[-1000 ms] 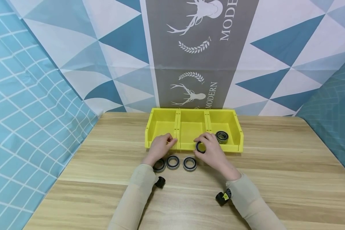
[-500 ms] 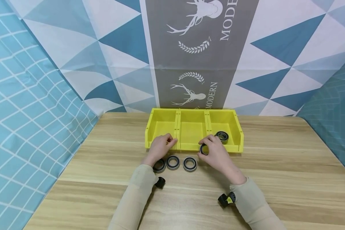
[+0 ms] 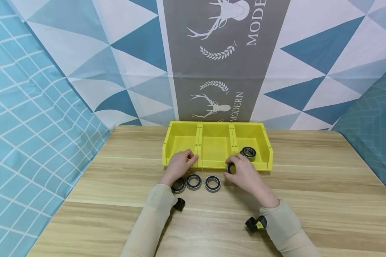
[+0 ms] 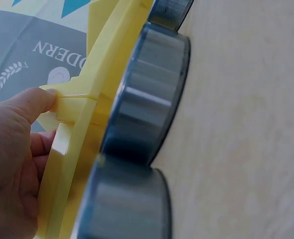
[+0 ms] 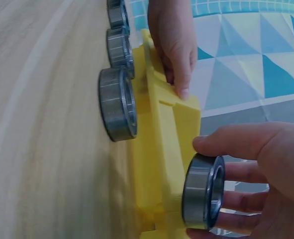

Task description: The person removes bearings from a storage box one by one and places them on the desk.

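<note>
My right hand point(image 3: 245, 175) pinches a ball bearing point(image 5: 202, 191) between thumb and fingers, a dark-sealed steel ring on edge at the front lip of the yellow three-compartment bin point(image 3: 216, 165). My left hand point(image 3: 179, 163) grips that bin's front at the left divider, its thumb point(image 4: 37, 101) on the divider's end and the other fingers curled inside the front wall. Three more bearings lie flat in a row before the bin: a left one point(image 3: 179, 186) partly behind the left wrist, a middle one point(image 3: 188, 186) and a right one point(image 3: 207, 187).
Inside the bin's right compartment sit stacked bearings point(image 3: 252, 153), just beyond my right hand. The wooden table point(image 3: 325, 192) ends at a patterned cloth backdrop point(image 3: 141, 71) behind the bin. Black wrist cameras, such as the right one point(image 3: 251, 224), stick out from both sleeves.
My right hand, with the bearing in it, has shifted slightly right and toward me along the bin's front. The left hand and the bearings on the table stay put.
</note>
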Action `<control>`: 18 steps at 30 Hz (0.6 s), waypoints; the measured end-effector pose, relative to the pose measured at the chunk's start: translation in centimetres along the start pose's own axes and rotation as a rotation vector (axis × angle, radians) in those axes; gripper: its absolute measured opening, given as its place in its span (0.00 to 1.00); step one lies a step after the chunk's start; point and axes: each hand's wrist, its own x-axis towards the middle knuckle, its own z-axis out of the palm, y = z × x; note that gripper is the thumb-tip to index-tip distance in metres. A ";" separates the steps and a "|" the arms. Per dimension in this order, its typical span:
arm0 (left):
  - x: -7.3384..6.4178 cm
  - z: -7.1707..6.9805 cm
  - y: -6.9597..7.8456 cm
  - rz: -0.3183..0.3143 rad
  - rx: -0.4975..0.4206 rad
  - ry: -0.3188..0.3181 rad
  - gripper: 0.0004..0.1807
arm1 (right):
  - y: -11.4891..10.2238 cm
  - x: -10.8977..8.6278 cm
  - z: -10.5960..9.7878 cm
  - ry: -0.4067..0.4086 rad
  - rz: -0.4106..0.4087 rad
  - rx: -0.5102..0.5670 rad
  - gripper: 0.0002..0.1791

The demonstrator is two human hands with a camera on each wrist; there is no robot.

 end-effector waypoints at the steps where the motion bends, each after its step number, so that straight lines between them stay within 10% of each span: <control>1: 0.0 0.0 0.0 0.000 0.001 0.001 0.15 | 0.0 0.0 -0.1 -0.012 0.002 -0.006 0.19; 18: 0.0 0.0 0.0 0.013 -0.002 0.012 0.15 | -0.2 -0.3 -0.8 -0.200 0.019 -0.052 0.19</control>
